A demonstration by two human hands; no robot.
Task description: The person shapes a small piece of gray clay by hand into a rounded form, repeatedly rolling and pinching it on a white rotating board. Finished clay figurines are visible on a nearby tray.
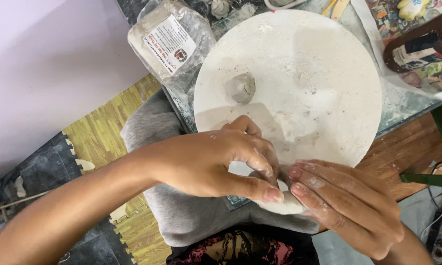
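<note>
Both hands pinch a white clay piece point(284, 203) at the near rim of the round plaster board point(328, 73).
Left hand point(216, 162) and right hand point(348, 206) grip clamped on it, fingers hiding most of it. Grey clay lump point(240, 88) sits mid-board; bagged clay point(169, 41) and brown bottle point(422, 44), cut off, crowd the counter point(402, 142).

Both hands point(279, 181) pinch flat clay piece point(284, 203) beside round white board point(299, 78).
</note>
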